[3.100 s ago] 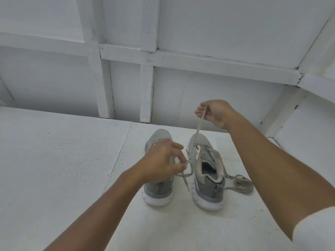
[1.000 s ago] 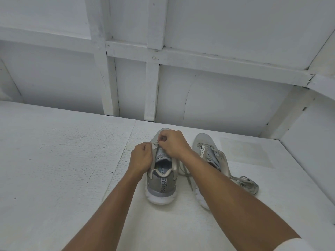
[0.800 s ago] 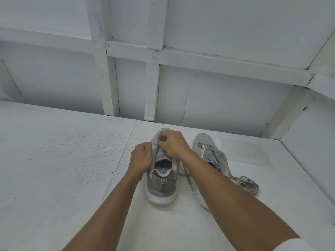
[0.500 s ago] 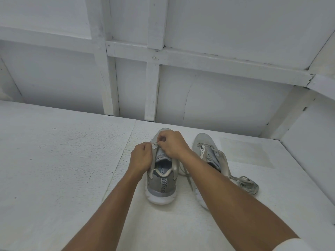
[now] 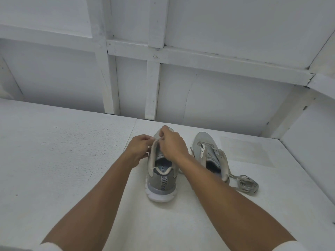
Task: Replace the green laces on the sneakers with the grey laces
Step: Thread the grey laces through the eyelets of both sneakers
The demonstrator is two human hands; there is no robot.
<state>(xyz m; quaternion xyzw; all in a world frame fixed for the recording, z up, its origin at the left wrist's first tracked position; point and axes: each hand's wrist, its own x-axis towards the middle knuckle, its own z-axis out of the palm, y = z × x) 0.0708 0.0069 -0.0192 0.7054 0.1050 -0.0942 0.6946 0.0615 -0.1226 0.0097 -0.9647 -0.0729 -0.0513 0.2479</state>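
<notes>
Step in hand, by judgement: threading a lace at the eyelets of one sneaker. Replacement is part done at best.

Left hand [image 5: 139,149]: fingers curled tight, tips pinching the left edge of the lace opening on the sneaker under the hands [image 5: 161,180]. It appears to be steadying that edge.

That sneaker stands upright on the white table [image 5: 68,160], heel toward the person and toe beyond the knuckles. No lace shows across the part of its opening that is visible. The forward eyelets are covered by both hands.

Right hand [image 5: 172,145]: touching the left hand, fingers curled, thumb and forefinger pinched over the same edge. Whether a lace tip lies in that pinch cannot be told; it is too small and hidden.

Second sneaker [image 5: 208,151]: just right of the right wrist, partly behind the forearm, with a lace in its eyelets.

Coiled lace bundle [image 5: 245,184]: farther right, well apart from both hands, lying beside that sneaker's heel. Its colour reads dull grey-green, so it cannot be said which set it is.

Next move, by judgement: draw the lace through, then cross to the opposite eyelet, keeping the edge held firm.
</notes>
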